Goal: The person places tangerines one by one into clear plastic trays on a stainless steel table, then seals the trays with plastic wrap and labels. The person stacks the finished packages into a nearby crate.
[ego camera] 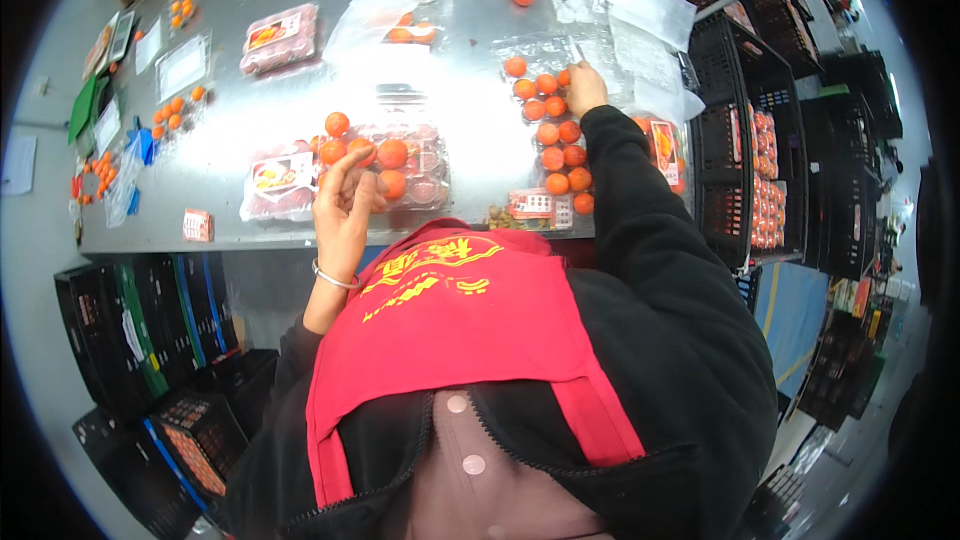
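Note:
My left hand [349, 191], with a bangle at its wrist, is half curled with thumb and fingers apart, over the near edge of a clear plastic fruit tray [429, 165]. I see nothing held in it. Several round orange fruits [392, 154] sit in that tray's left cells, while the right cells show no fruit. My right hand [586, 90] reaches to a group of loose orange fruits [552, 158] on the right. Its fingers are beside one fruit [565, 78]; a thin pale thing [576, 49] juts beyond them. Whether the hand grips either cannot be told.
A labelled, packed fruit box [279, 37] lies farther back, another [279, 180] left of my tray. Clear empty trays and white sheets [649, 11] lie right. Black crates [739, 142] flank the metal table [217, 187]. Small printed cards [540, 204] lie near its front edge.

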Demonstrator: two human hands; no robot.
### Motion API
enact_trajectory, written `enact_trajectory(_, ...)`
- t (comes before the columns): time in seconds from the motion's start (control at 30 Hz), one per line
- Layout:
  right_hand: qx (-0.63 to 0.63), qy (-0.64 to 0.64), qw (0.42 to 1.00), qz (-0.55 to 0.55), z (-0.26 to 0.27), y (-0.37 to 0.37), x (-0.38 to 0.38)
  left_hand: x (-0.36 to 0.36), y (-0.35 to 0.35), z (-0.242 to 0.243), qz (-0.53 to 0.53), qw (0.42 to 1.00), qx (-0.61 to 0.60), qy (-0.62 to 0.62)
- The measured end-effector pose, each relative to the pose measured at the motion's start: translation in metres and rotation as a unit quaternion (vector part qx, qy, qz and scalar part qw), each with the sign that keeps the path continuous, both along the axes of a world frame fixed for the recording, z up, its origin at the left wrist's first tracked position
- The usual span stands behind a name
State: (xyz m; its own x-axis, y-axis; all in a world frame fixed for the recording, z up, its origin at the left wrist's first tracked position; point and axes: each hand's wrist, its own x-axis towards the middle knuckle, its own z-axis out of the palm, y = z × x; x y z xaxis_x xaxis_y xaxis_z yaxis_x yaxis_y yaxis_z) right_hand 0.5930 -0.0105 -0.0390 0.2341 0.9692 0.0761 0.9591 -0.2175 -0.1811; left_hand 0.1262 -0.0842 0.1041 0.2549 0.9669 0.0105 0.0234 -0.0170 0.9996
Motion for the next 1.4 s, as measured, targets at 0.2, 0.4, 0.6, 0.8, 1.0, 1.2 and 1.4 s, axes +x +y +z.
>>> enact_trajectory(0.2, 0.048, -0.08, 0.995, 0.041, 0.061, -0.012, -0.039, -0.027, 0.014, -0.019, 0.164, 0.985, 0.044, 0.014)
enact_trajectory(0.4, 0.154, 0.258, 0.915, 0.27, 0.123, -0.027, -0.187, -0.045, 0.026, -0.051, 0.212, 0.959, 0.097, 0.159)
enact_trajectory(0.6, 0.079, 0.022, 0.908, 0.411, 0.143, -0.033, -0.282, -0.047, 0.031, -0.076, 0.143, 0.989, -0.01, 0.037)
enact_trajectory(0.8, 0.012, -0.123, 0.891, 0.437, 0.14, -0.018, -0.3, -0.046, 0.032, -0.078, 0.139, 0.989, -0.019, 0.037)
enact_trajectory(1.0, 0.002, 0.219, 0.911, 0.35, 0.149, -0.019, -0.267, -0.051, 0.032, -0.053, 0.167, 0.968, 0.089, 0.165)
enact_trajectory(1.2, -0.054, 0.608, 0.764, 0.209, 0.17, -0.058, -0.25, -0.029, 0.032, -0.015, -0.017, 0.996, -0.035, -0.085)
enact_trajectory(1.4, -0.025, 0.638, 0.743, 0.203, 0.172, -0.084, -0.26, -0.001, 0.016, 0.009, -0.136, 0.963, -0.173, -0.155)
